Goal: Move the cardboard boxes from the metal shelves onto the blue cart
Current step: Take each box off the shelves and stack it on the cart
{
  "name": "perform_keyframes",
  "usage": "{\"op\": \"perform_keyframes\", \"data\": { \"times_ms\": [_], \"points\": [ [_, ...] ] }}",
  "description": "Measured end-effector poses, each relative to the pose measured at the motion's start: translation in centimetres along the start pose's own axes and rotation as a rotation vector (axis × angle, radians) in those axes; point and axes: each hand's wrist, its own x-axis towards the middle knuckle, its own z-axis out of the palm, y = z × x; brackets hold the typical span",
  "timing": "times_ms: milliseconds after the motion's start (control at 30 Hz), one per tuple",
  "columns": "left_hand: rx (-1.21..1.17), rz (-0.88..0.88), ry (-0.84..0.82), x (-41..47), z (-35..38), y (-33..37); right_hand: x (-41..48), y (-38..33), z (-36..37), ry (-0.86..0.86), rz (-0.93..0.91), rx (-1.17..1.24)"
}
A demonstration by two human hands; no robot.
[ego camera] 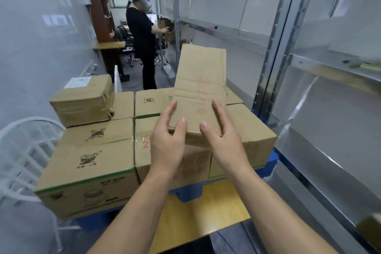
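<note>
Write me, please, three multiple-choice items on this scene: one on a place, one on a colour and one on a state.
1. Where is the long cardboard box? A on the floor; B over the stacked boxes on the cart; C on a shelf.
2. What colour is the cart? A red; B green; C blue.
3. What holds the long cardboard box? A both the left hand and the right hand; B only the left hand; C neither hand.
Answers: 1 B, it lies over the top of the stack; 2 C, blue shows beneath the boxes; 3 A, both thumbs lie on its near end.
</note>
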Motion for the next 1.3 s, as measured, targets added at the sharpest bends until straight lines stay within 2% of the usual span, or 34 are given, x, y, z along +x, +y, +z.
{"op": "perform_keyframes", "data": {
  "times_ms": [333,567,1067,1300],
  "points": [
    [0.074,-0.094,0.064,10.5,-8.1,-5.5,8.7,0.0,13.0,-0.082,0.023,0.089],
    [0.073,-0.155,0.116,14.7,-12.1,-9.1,12.3,0.7,19.6,-0.089,0.051,0.075],
    [0.211,-0.272,0.226,18.2,-13.5,-11.9,16.4,2.4,23.9,-0.124,0.159,0.207],
    [0.245,-0.276,0.278,18.7,-13.3,-12.6,17.8,3.2,24.6,-0.202,0.152,0.186]
  ]
}}
